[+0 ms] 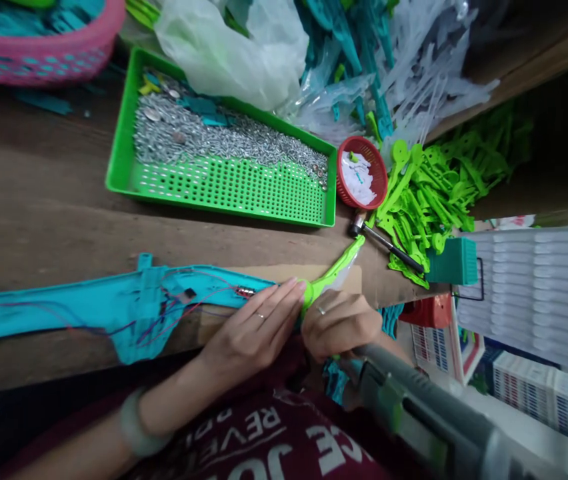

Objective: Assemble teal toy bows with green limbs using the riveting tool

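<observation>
A long blue plastic shell half [134, 303] lies with its inner side up, with thin red and dark wires and a small metal coil spring [245, 291] showing in it. My left hand [254, 327] rests on its right end, fingers stretched out flat and side by side. My right hand [341, 323] is closed at the near end of a lime-green plastic piece [337, 270], which slants up and away from the shell; a clear plastic part runs along it. Both hands hide the joint between green and blue. A grey power tool [414, 400] is below my right hand, across the forearm.
Beyond the shell sits a green tray [224, 217] with many small screws. Beside it are a red basket [341, 193] of white parts, a hammer [389, 247] and a lime-green heap [429, 193]. Behind stand a pink basket [39, 50] and plastic bags [244, 60].
</observation>
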Available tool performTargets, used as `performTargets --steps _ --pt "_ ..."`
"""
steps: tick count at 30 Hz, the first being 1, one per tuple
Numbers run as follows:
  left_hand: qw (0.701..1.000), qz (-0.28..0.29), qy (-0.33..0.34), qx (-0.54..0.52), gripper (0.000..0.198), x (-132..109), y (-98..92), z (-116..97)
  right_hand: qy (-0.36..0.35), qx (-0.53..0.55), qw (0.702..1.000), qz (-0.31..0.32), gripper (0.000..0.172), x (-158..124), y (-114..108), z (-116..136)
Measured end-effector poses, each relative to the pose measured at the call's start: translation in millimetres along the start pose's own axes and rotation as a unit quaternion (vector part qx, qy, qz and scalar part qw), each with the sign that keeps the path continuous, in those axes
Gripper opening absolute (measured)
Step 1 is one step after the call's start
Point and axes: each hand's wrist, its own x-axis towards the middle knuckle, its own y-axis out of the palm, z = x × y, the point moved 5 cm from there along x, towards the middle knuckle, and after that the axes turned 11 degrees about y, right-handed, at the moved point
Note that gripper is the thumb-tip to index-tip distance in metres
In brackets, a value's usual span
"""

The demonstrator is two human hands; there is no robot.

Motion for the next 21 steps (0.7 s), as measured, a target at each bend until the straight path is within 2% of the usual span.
performTargets --steps 2,3,4,6,8,10,12,16,21 --pt "1.0 -0.001 -0.004 -0.009 0.039 -1 0.1 1 0.063 -0.025 0.996 0.053 0.046 2 2 3" --pt "1.0 0.0 -0.009 -0.015 0.04 -2 0.2 1 0.093 -0.028 0.994 0.046 0.045 3 -1 9" --pt "1.0 0.001 -0.012 -0.018 0.04 -2 0.4 2 0.112 -0.027 0.993 0.006 0.044 5 -8 17" --pt "1.0 0.007 -0.014 -0.014 0.04 -3 0.9 2 0.102 -0.035 0.985 -0.138 0.041 6 -29 37" --pt "1.0 0.011 -0.01 -0.003 0.038 -2 0.9 2 0.067 -0.074 0.956 -0.277 0.037 3 -48 49" --pt "1.0 0.011 -0.005 0.002 0.036 -1 0.4 2 0.044 -0.117 0.928 -0.352 0.033 1 -61 48" --pt "1.0 0.012 -0.003 0.003 0.035 0 0.0 2 0.031 -0.13 0.923 -0.361 0.029 1 -67 38" --pt "1.0 0.017 -0.002 0.003 0.034 0 -0.1 2 0.041 -0.112 0.933 -0.34 0.028 0 -68 18" --pt "1.0 0.017 -0.012 -0.007 0.036 -3 2.2 0 0.045 -0.112 0.946 -0.302 0.037 -12 -64 17"
